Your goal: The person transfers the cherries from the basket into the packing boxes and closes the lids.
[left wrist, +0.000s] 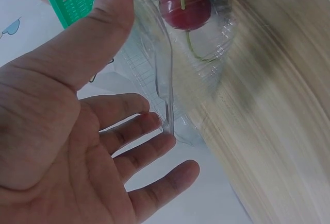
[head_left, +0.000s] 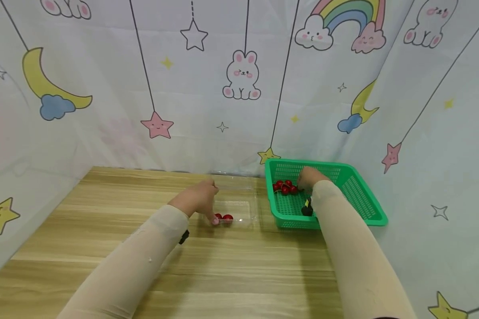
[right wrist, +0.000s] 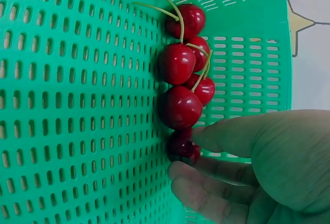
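Note:
My left hand (head_left: 197, 198) rests at the left side of a clear plastic box (head_left: 245, 208), its thumb by the near edge. In the left wrist view its fingers (left wrist: 149, 149) are loosely extended, some touching the clear rim. Two red cherries (head_left: 227, 218) with green stems lie inside the box. My right hand (head_left: 310, 176) reaches down into a green plastic basket (head_left: 323, 163). In the right wrist view it pinches a dark red cherry (right wrist: 181, 144) between thumb and fingertips, against the basket. Several more cherries (right wrist: 178, 108) lie in a row beside it.
Box and basket stand side by side on a wooden table (head_left: 223, 274), near its back edge. The box's clear lid (head_left: 233, 181) stands at its far side. Behind hangs a white curtain (head_left: 207, 97) printed with stars and rabbits.

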A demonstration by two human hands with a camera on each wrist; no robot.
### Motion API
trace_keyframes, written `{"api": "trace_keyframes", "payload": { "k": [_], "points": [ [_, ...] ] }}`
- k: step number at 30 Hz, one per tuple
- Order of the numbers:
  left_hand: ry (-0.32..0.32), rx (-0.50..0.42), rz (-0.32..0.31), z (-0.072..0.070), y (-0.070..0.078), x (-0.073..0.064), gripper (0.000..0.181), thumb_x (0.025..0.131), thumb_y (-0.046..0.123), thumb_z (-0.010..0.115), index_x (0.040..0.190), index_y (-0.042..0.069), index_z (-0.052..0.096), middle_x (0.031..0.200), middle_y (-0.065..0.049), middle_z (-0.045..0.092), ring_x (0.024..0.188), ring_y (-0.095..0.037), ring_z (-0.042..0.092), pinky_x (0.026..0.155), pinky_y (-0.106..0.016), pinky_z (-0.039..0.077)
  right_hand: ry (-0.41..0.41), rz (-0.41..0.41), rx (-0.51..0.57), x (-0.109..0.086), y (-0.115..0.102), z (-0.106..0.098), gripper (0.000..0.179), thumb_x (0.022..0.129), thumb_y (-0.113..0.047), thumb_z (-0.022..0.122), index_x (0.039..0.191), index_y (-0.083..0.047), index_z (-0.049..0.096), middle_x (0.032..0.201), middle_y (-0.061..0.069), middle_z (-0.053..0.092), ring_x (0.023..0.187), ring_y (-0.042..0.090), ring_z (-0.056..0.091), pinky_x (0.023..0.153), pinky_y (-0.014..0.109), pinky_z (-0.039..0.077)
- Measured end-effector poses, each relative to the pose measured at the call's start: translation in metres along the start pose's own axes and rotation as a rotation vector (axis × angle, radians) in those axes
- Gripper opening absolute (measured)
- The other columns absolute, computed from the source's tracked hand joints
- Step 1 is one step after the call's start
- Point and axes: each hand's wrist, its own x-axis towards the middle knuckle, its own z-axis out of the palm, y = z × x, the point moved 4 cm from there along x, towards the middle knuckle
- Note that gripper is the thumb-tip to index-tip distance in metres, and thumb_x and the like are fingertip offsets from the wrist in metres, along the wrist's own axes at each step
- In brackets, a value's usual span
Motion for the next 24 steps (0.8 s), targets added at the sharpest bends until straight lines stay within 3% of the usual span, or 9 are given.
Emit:
{"api": "trace_keyframes", "payload": {
  "k": [4, 6, 10, 17, 19, 24],
  "points": [
    [0.0, -0.001, -0.001, -0.0014, 0.0003, 0.0003, 0.114, 0.08, 0.045, 0.106, 0.169, -0.001, 0.051, 0.173, -0.022, 0.047, 0.16, -0.044, 0.051, 0.13, -0.059, 0.049, -0.01, 0.035, -0.014, 0.0039, 0.0019, 0.0014, 0.02, 0.111, -0.004, 0.066, 0.1, -0.003, 0.083, 0.099, 0.016, 0.077, 0.072, 0.018, 0.06, 0.067, 0.035, 0.055],
    [-0.002, 0.004, -0.001, -0.002, 0.0004, 0.0005, 0.114, 0.08, 0.045, 0.106, 0.169, 0.0, 0.051, 0.174, -0.022, 0.046, 0.16, -0.044, 0.05, 0.131, -0.059, 0.048, -0.027, 0.054, -0.011, 0.0036, 0.0028, 0.0027, 0.022, 0.11, -0.004, 0.067, 0.092, -0.007, 0.08, 0.087, 0.008, 0.069, 0.067, 0.017, 0.049, 0.064, 0.036, 0.048],
    [-0.008, 0.013, -0.003, -0.0022, 0.0009, 0.0006, 0.114, 0.08, 0.046, 0.106, 0.169, 0.0, 0.051, 0.176, -0.022, 0.044, 0.161, -0.044, 0.049, 0.131, -0.059, 0.048, -0.05, 0.088, 0.009, 0.0013, 0.0029, 0.0049, 0.024, 0.11, -0.004, 0.068, 0.088, -0.011, 0.075, 0.084, 0.004, 0.062, 0.067, 0.017, 0.047, 0.066, 0.037, 0.047],
    [-0.003, 0.011, -0.006, -0.0027, 0.001, -0.0009, 0.113, 0.08, 0.046, 0.106, 0.169, 0.0, 0.052, 0.174, -0.021, 0.047, 0.16, -0.043, 0.051, 0.13, -0.059, 0.049, -0.022, 0.088, 0.011, -0.0002, 0.0007, 0.0055, 0.014, 0.109, -0.005, 0.072, 0.098, -0.006, 0.081, 0.096, 0.009, 0.073, 0.07, 0.018, 0.056, 0.065, 0.036, 0.052],
    [-0.004, 0.008, -0.007, -0.0024, 0.0012, -0.0014, 0.113, 0.081, 0.046, 0.106, 0.169, 0.0, 0.052, 0.173, -0.021, 0.048, 0.159, -0.043, 0.052, 0.129, -0.059, 0.05, -0.037, 0.082, 0.002, -0.0002, 0.0018, 0.0057, 0.017, 0.11, -0.005, 0.07, 0.097, -0.005, 0.081, 0.094, 0.01, 0.073, 0.068, 0.017, 0.054, 0.063, 0.035, 0.05],
    [-0.005, 0.005, -0.001, -0.0013, 0.0014, -0.0018, 0.113, 0.081, 0.046, 0.105, 0.169, 0.0, 0.051, 0.173, -0.021, 0.047, 0.159, -0.043, 0.051, 0.13, -0.058, 0.049, -0.06, 0.074, -0.005, -0.0021, 0.0066, -0.0012, 0.031, 0.106, -0.002, 0.068, 0.077, -0.013, 0.069, 0.068, 0.002, 0.056, 0.058, 0.015, 0.045, 0.057, 0.035, 0.046]
  ]
}}
